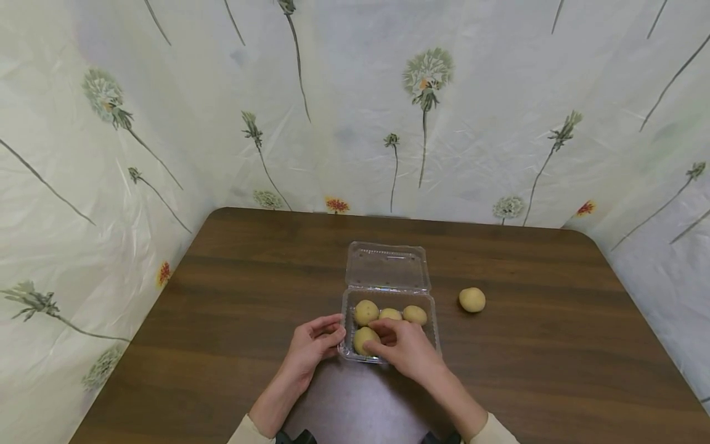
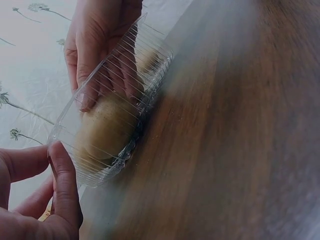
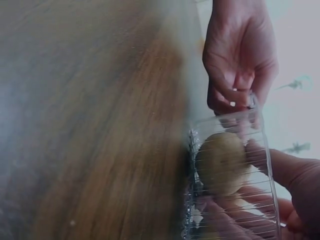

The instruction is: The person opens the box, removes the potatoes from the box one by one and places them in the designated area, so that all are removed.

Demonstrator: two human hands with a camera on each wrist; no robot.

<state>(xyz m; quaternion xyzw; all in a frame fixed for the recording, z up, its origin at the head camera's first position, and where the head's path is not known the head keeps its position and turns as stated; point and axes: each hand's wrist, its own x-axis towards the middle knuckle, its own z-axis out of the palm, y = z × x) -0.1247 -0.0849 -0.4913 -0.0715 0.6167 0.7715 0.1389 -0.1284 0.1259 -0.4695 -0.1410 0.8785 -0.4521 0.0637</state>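
Observation:
A clear plastic clamshell box (image 1: 345, 302) sits on the table, its lid (image 1: 388, 265) folded back away from me. Three potatoes (image 1: 415, 315) lie along the far side of the tray. My right hand (image 1: 410, 351) reaches into the box and grips another potato (image 1: 363, 339) at the near left corner between thumb and fingers. At the left side, my left hand (image 1: 310, 348) pinches the box's rim; the left wrist view shows the thumb and a finger (image 2: 62, 175) on that edge. Through the ribbed wall the gripped potato (image 3: 222, 162) shows in the right wrist view.
One loose potato (image 1: 472, 300) lies on the brown wooden table (image 1: 266, 265), right of the box. Behind and beside the table hangs a pale sheet (image 1: 355, 123) printed with dandelions. Dark objects (image 1: 296, 436) show at the bottom edge near both wrists.

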